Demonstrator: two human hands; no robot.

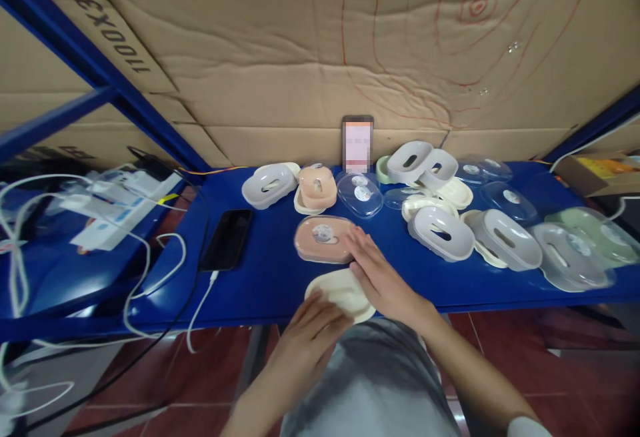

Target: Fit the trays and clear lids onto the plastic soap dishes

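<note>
My left hand (313, 330) grips the cream tray (337, 288); my right hand (377, 273) lies spread flat over it, touching the pink box (323, 239) just beyond.

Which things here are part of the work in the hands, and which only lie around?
In use: cream oval plastic tray, held by left hand and right hand; pink oval lidded plastic box.

Lying about: black phone, white cables, grey oval plastic inserts.

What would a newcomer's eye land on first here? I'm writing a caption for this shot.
Probably the two hands at the bottom centre: the left hand and right hand rest on a cream dish at the near edge of the blue shelf. Next comes the pink dish just beyond, then the pile of grey and clear lids on the right.
</note>
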